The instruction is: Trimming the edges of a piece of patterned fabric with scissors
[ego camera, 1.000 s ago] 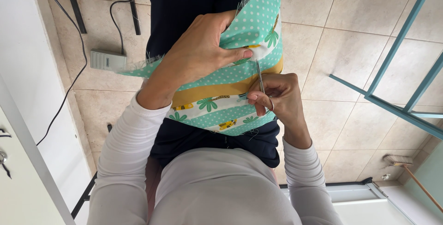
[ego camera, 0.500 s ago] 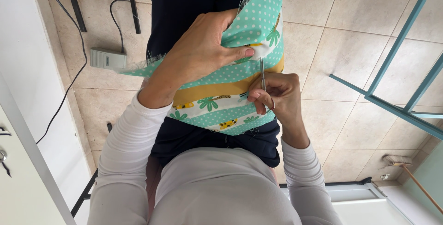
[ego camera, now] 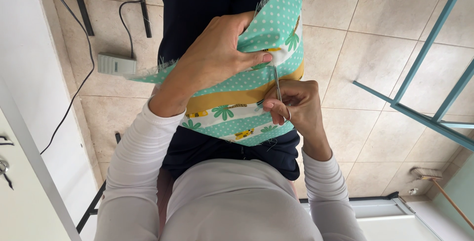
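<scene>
Both hands raised — left [ego camera: 217,58] pinching, right [ego camera: 296,105] curled shut.

A piece of printed fabric [ego camera: 237,98] is held up over the lap, mint green with white dots, a mustard band and a white strip of green palms and small tigers, its edges frayed. A thin metal tool [ego camera: 278,87] stands nearly upright against its right fold.

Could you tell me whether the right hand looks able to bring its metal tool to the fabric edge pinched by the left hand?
Probably yes. The right hand holds the thin metal tool, whose tip already reaches the fabric beside the left hand's fingertips; nothing lies between.
</scene>
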